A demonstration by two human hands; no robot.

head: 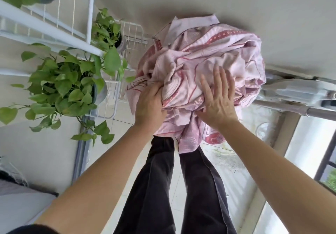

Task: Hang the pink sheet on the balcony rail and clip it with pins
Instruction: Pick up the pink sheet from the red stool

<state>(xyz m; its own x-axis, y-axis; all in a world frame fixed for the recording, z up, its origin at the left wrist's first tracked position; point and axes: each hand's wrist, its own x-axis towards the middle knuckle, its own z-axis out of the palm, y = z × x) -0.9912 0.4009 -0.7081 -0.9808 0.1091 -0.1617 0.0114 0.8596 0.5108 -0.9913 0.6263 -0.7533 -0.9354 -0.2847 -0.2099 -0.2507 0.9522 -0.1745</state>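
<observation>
Pink sheet [209, 52] in a bunched heap: left hand [150, 104] grips a fold, right hand [218, 99] presses flat-fingered, likely steadying it for lifting.

Single view, head-worn, wide-angle lens. It faces forward and steeply down over the person's own body. The dark trousers [200, 188] fill the lower middle, straight beneath the lens. The left hand [150, 104] and right hand [217, 100] reach in from the bottom corners. They sit near frame centre at close range, at arm's reach, both on the bundled pink sheet [209, 55]. The white plant rack [90, 12] runs up the left edge. The balcony rail [318, 114] enters at the right edge. Straight lines bow toward the borders.
</observation>
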